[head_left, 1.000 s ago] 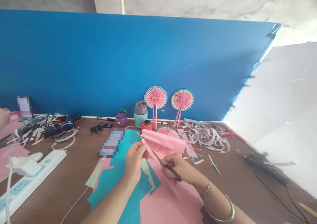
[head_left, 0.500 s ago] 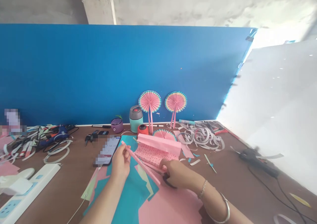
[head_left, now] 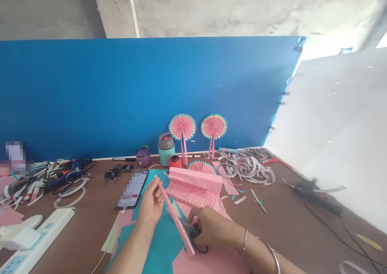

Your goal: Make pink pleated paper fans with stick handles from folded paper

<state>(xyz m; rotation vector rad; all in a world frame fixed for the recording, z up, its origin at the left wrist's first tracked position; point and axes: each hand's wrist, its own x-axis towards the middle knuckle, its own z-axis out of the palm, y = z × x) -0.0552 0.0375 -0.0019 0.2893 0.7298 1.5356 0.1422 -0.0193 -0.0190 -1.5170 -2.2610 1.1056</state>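
My left hand [head_left: 151, 203] pinches the upper end of a narrow folded strip of pink paper [head_left: 175, 219], which slants down to the right. Scissors with dark handles [head_left: 202, 249] are in my right hand [head_left: 211, 223], close beside the strip's lower half. Whether the blades touch the strip I cannot tell. Just beyond my hands lies a partly curled sheet of pink patterned paper [head_left: 193, 194]. Under my hands are a teal sheet [head_left: 157, 245] and a plain pink sheet [head_left: 208, 264].
Two round pleated paper fans [head_left: 182, 127] stand against the blue partition [head_left: 105, 92], and another [head_left: 202, 167] lies partly hidden. A phone [head_left: 133, 189], a teal flask [head_left: 166, 151], coiled white strips [head_left: 246, 167], a power strip [head_left: 45, 237] and cables surround the work.
The folded strip has been turned steeper, its lower end coming nearer to me and away from the patterned sheet. The scissors have turned and moved down with it.
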